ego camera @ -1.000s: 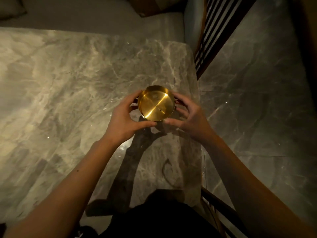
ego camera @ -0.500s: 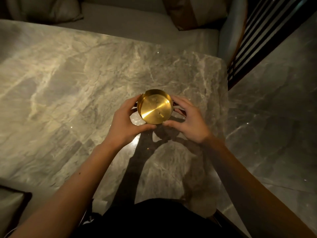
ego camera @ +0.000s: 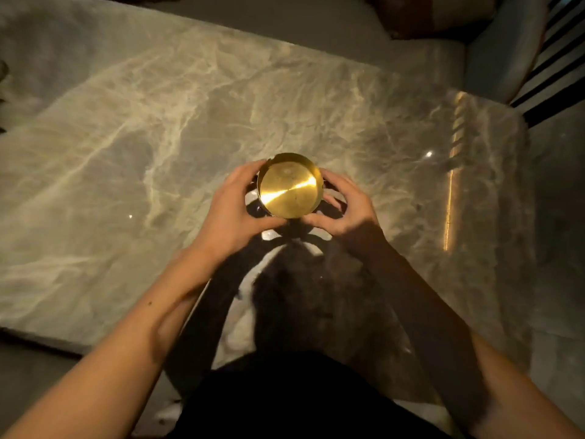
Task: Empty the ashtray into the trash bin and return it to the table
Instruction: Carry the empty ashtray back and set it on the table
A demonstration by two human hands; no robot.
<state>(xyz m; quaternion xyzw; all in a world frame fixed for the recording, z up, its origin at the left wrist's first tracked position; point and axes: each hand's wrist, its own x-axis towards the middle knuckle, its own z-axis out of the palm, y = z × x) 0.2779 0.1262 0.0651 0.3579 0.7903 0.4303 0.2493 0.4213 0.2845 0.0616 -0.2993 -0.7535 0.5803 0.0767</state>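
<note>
A round, shiny gold ashtray (ego camera: 289,186) is held between both hands just above the grey marble table (ego camera: 126,147), its shadow falling on the stone under it. My left hand (ego camera: 232,209) curls around its left side, thumb under the near rim. My right hand (ego camera: 346,207) cups its right side, thumb at the near rim. The ashtray's inside looks bare and reflects a bright streak. No trash bin is in view.
A grey sofa seat (ego camera: 332,36) with a brown cushion (ego camera: 421,14) runs along the table's far edge. A dark slatted panel (ego camera: 560,61) stands at the upper right. Tiled floor (ego camera: 557,217) lies to the right of the table.
The ashtray, held in both hands, has moved in from near the table's right edge to over its middle, and the view has shifted left with it.
</note>
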